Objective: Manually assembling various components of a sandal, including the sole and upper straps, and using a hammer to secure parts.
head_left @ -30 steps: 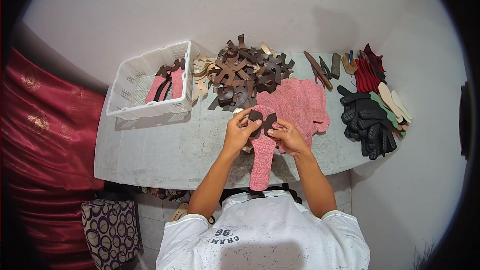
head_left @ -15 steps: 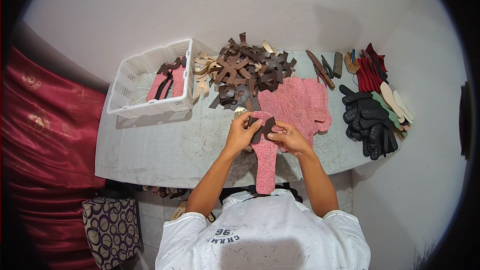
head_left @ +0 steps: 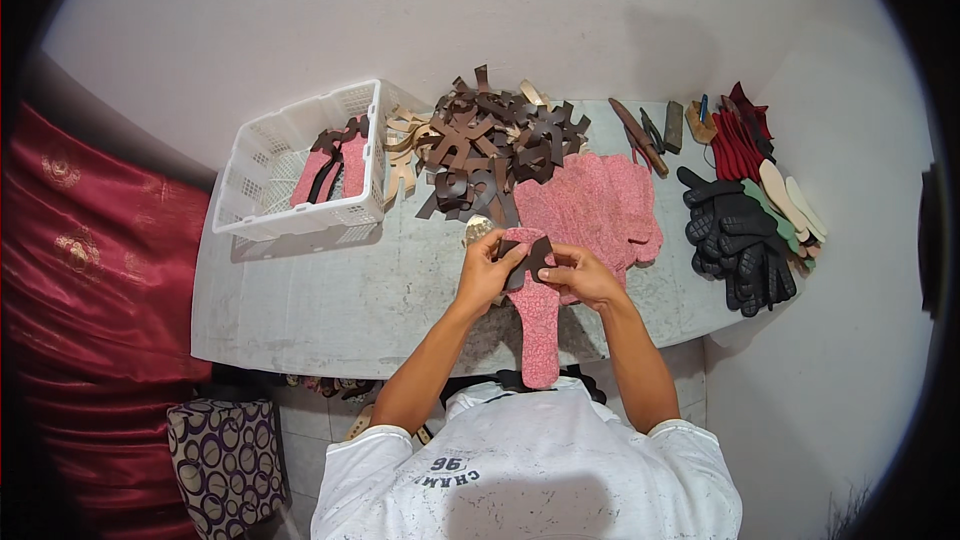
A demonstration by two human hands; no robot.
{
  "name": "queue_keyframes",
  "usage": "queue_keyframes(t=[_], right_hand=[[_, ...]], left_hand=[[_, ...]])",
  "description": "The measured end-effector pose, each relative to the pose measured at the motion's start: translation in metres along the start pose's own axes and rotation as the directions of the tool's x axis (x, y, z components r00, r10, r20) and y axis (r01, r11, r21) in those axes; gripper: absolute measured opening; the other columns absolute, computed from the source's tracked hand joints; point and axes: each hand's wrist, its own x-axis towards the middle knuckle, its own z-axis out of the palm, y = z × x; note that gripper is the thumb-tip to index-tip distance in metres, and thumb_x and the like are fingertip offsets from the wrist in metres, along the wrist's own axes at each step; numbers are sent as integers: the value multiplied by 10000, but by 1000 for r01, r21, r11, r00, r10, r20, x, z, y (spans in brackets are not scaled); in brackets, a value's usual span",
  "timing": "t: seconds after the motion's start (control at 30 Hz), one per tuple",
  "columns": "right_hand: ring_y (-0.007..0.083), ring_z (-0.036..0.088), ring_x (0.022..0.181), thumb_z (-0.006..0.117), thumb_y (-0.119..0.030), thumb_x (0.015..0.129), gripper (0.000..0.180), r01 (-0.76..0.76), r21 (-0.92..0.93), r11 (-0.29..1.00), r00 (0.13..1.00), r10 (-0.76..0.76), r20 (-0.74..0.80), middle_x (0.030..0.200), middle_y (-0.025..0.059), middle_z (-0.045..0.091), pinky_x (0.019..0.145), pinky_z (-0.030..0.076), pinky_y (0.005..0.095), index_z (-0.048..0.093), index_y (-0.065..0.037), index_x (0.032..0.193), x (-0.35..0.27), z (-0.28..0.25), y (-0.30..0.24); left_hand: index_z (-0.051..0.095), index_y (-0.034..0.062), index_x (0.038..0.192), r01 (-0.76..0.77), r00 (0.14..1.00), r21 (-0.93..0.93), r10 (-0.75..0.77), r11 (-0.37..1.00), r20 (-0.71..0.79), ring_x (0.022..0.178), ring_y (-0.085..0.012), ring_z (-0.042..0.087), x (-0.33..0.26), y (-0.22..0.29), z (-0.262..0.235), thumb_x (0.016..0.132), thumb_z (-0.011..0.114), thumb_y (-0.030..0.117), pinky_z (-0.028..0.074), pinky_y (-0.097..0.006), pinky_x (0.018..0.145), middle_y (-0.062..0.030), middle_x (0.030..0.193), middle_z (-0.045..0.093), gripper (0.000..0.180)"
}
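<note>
A pink speckled insole [head_left: 540, 335] hangs over the table's near edge, its narrow end toward me. Across its wide far part lies a dark brown sandal strap [head_left: 539, 258]. My left hand [head_left: 484, 270] pinches the strap and the insole at their left side, thumb on top. On the opposite side, my right hand [head_left: 582, 275] grips the strap's right part, its thumb pressing from above. The fingers beneath the insole are hidden. Just beyond my left hand stands a small light-topped container [head_left: 478, 227], partly covered. A stack of pink insoles [head_left: 590, 202] lies behind my right hand.
A white plastic basket [head_left: 300, 219] at left holds pink insoles with brown straps. Brown strap pieces [head_left: 490, 145] are heaped at the back. Knife-like tools [head_left: 638, 135], a block [head_left: 674, 128], red pieces [head_left: 736, 148] and black soles [head_left: 738, 240] lie at right on the table [head_left: 290, 310].
The insole's near end has swung slightly to the right. Both hands keep their grip in nearly the same place.
</note>
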Motion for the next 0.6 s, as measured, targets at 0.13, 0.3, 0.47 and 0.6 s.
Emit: queue_keyframes(t=[0.13, 0.3, 0.47, 0.6], right_hand=[[42, 499, 587, 688, -32, 793, 395, 33, 15, 999, 999, -32, -34, 816, -10, 623, 452, 357, 190, 616, -50, 1181, 2, 1, 2], [41, 502, 582, 684, -21, 790, 349, 40, 66, 997, 998, -37, -43, 785, -11, 631, 447, 342, 189, 630, -36, 1135, 8, -2, 8], [43, 511, 595, 676, -5, 792, 324, 51, 72, 996, 997, -46, -62, 789, -6, 632, 468, 352, 191, 635, -28, 1112, 6, 2, 2], [45, 512, 615, 661, 15, 794, 293, 101, 59, 993, 991, -95, -92, 797, -7, 626, 503, 371, 200, 647, -19, 1085, 3, 7, -3]], left_hand=[[633, -3, 1042, 12, 1000, 27, -12, 1000, -5, 797, -88, 612, 1, 3, 1, 867, 676, 107, 502, -240, 720, -48, 918, 666, 211], [644, -22, 1028, -129, 991, 129, 133, 983, -17, 802, -103, 615, 4, 0, 4, 860, 678, 106, 500, -241, 740, -45, 912, 668, 214], [641, -32, 1074, -389, 910, 353, 414, 851, 4, 806, -122, 628, 2, 1, 9, 855, 675, 102, 502, -233, 735, -51, 928, 675, 260], [648, -5, 1100, -266, 951, 324, 302, 908, -67, 775, -118, 642, -3, 7, 15, 852, 672, 111, 508, -244, 675, -80, 891, 697, 275]])
